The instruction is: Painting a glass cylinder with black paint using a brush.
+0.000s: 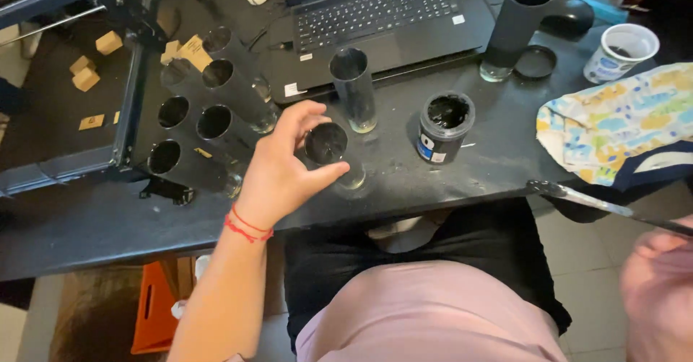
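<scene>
My left hand (pixel 285 167) grips the rim of a tall glass (pixel 328 145) coated black inside, standing on the dark table (pixel 86 225) near its front edge. A second blackened glass (pixel 354 88) stands just behind it. An open jar of black paint (pixel 444 125) sits to the right. My right hand (pixel 660 290) is at the lower right, blurred, holding a long paintbrush (pixel 577 197) with a black tip that points toward the table's edge. A red string bracelet circles my left wrist.
Several black-coated glasses (pixel 209 116) stand in a cluster at the left. A laptop (pixel 375 15) lies at the back, with a tall black tube (pixel 516 23), a lid (pixel 535 62), a white cup (pixel 622 50) and a patterned cloth (pixel 621 127) to the right. Wooden blocks (pixel 86 73) lie far left.
</scene>
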